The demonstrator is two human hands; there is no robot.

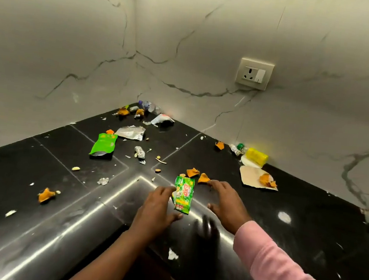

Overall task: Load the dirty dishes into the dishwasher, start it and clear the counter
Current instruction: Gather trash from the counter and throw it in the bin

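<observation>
The black stone counter forms an inside corner strewn with litter. My left hand holds a green and yellow wrapper near the front edge, with fingers on its left side and the thumb by its lower end. My right hand lies spread just right of the wrapper, palm down, fingertips touching an orange peel piece. Another peel piece lies just behind it. No dishes or dishwasher are in view.
Further back lie a green pouch, a foil wrapper, a plastic bottle in the corner, more peel at left, and paper plates with a yellow cup by the right wall. A wall socket sits above.
</observation>
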